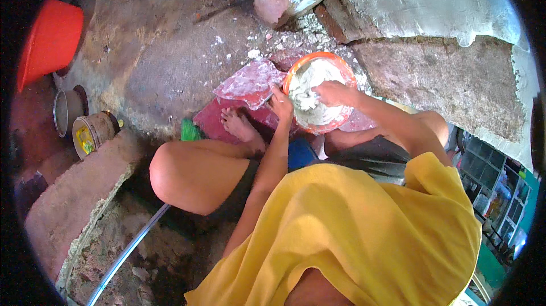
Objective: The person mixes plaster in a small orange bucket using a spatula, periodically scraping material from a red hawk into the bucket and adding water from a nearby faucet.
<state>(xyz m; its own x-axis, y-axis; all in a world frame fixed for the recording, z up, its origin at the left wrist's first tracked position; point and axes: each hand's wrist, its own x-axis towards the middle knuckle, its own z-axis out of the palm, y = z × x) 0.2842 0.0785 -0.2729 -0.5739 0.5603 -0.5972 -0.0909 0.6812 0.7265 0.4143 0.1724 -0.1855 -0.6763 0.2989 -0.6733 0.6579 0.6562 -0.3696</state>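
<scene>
An orange-rimmed round basin [348,67] sits in front of me, with thick white paste [310,87] inside it and smears along its wall. My left hand [281,104] grips the basin's left rim. Inside the basin, the fingers of my right hand [335,93] are curled at the paste; whether they hold a tool is hidden. Left of the basin lies a flat reddish piece [250,82], its top coated with white residue.
White crumbs and rubble lie on the rough floor [165,73] beyond the basin. Partly plastered masonry [443,73] stands at the right. A red tub [54,36], a metal pot [68,111] and a small bucket [94,132] are at the left. A shiny pole [128,252] leans near my left knee.
</scene>
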